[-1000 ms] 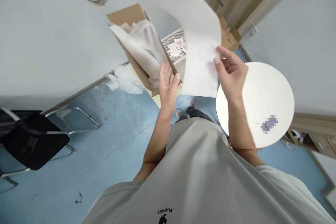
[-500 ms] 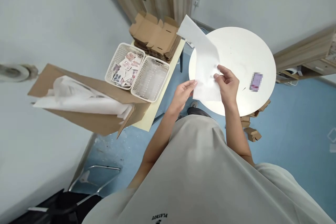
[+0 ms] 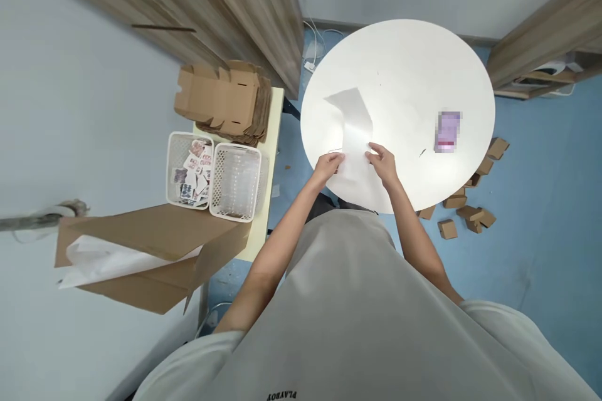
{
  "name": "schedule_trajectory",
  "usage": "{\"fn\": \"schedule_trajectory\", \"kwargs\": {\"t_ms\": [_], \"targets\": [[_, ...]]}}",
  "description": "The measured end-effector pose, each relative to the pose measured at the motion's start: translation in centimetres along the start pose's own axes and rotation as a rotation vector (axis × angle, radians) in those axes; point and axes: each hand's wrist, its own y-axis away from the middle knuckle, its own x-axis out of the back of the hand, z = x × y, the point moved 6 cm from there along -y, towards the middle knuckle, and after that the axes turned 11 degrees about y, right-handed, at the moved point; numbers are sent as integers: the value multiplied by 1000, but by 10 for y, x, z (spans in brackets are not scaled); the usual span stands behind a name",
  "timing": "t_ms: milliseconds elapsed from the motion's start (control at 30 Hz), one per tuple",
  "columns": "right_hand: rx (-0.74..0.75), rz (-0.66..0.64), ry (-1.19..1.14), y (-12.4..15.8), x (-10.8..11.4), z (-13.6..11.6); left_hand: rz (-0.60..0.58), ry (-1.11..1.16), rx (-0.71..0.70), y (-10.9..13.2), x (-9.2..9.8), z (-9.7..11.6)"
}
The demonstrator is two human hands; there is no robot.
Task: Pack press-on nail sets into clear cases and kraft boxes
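Observation:
A long sheet of white, slightly translucent wrapping material (image 3: 357,128) is stretched between my hands over the near left part of the round white table (image 3: 409,75). My left hand (image 3: 328,167) pinches its left edge, and my right hand (image 3: 383,163) pinches the right edge at about the same height. The sheet's far end bends to the left above the tabletop. On the right of the table lies a purple item (image 3: 448,131), blurred out, with a small dark mark beside it.
Left, a pale yellow table (image 3: 276,119) bears flattened cardboard boxes (image 3: 226,97), a white basket (image 3: 174,156) of small printed cards and a second basket (image 3: 258,185). An open carton (image 3: 155,225) holds white sheets (image 3: 117,260). Several small brown boxes (image 3: 448,229) lie on the blue floor.
The view has turned toward the round table. The sheet is lower and nearer the tabletop, and my right hand has shifted from the sheet's middle to its right edge.

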Motion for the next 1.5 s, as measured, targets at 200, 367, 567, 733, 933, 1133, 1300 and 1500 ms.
{"fn": "schedule_trajectory", "kwargs": {"t_ms": [200, 367, 567, 733, 933, 1133, 1300, 1500], "targets": [[-112, 78, 186, -12, 19, 46, 58, 1, 122, -52, -25, -32], [-32, -54, 236, -8, -10, 41, 73, -57, 159, -73, -30, -48], [6, -158, 384, -6, -54, 31, -49, -36, 150, -74, -22, -60], [10, -154, 413, -8, -67, 28, -17, 8, 150, -70, -5, -65], [25, -139, 422, -4, -69, 21, 24, 98, 139, -67, 2, -71], [45, -152, 389, -2, -69, 22, 49, 84, 96, -66, 7, -78], [103, -169, 355, -1, -67, 23, 26, 55, 76, -61, 10, -80], [35, -139, 237, -3, -63, 37, 49, 12, 84, -53, 7, -80]]}}
